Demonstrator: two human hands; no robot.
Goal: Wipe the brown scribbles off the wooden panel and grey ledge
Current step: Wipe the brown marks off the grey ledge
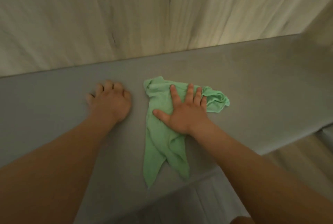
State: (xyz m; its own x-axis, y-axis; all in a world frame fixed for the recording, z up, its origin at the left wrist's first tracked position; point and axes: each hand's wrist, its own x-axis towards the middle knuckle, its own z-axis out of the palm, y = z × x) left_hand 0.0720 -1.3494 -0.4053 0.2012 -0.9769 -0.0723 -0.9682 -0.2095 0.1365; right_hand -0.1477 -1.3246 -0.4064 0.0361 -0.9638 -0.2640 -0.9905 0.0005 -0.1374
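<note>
- Scribbles first: we honestly can't spot any brown ones on the stretch of grey ledge (pixel 252 83) or wooden panel (pixel 126 16) that's in view. The panel has a few small dark streaks, but they look more like grain or knots to us. Can't swear to it, the light's dim.
- The ledge runs left to right across the middle, and the panel rises straight from its far edge.
- The green cloth (pixel 162 139) lies rumpled on the ledge right of centre. One bunched end is on the far right, and a long tail trails toward the near edge.
- The right hand (pixel 185 113) sits flat on the far part of the cloth with its fingers (pixel 190 92) straight and spread wide. It's pressing down, not gripping.
- The left hand (pixel 111 104) is just left of the cloth, not touching it. It's propped on the bare ledge with fingers loosely bent and holds nothing.
- Our guess: the wiping here is mostly done or on its last passes. Whatever lies outside the picture we can't vouch for, so a check further along both surfaces seems sensible.
</note>
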